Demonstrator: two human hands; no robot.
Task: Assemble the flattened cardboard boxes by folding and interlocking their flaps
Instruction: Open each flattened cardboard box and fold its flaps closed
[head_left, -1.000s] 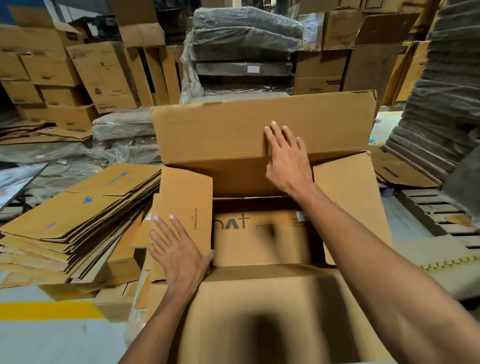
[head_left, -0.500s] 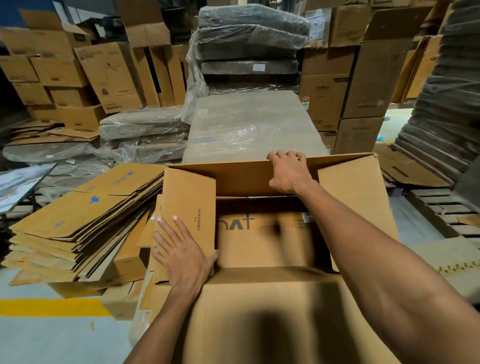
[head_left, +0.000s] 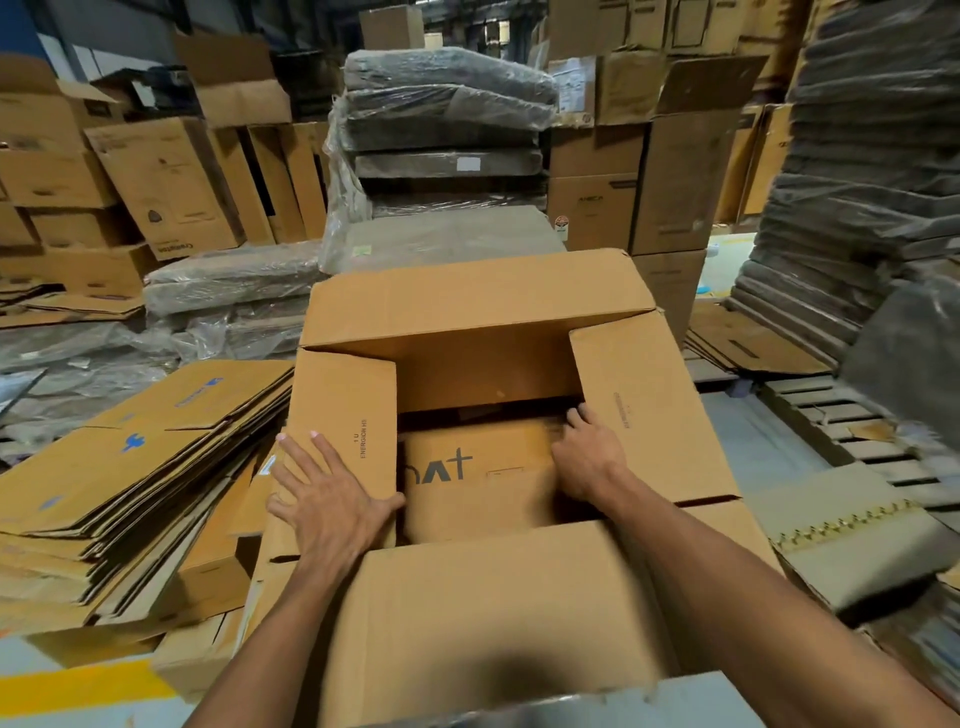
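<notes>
A brown cardboard box (head_left: 493, 613) stands open in front of me with its four flaps spread. My left hand (head_left: 332, 499) lies flat on the left flap (head_left: 343, 405), fingers straight, thumb at its inner edge. My right hand (head_left: 587, 457) is down in the opening, fingers loosely bent beside the inner edge of the right flap (head_left: 649, 405); it is blurred and seems to hold nothing. The far flap (head_left: 467, 301) stands free, and the near flap lies towards me. Printed cardboard (head_left: 467, 478) shows inside the opening.
A stack of flattened boxes (head_left: 130, 467) lies at my left. Plastic-wrapped bundles (head_left: 447, 119) and assembled cartons (head_left: 166, 182) stand behind. Wooden pallets (head_left: 831, 426) and a dark stack of sheets (head_left: 872, 182) are at the right. A yellow floor line (head_left: 78, 691) runs at bottom left.
My right hand pushed the far flap back, then left it and dropped into the opening by the right flap. The far flap has come up again. My left hand stayed on the left flap.
</notes>
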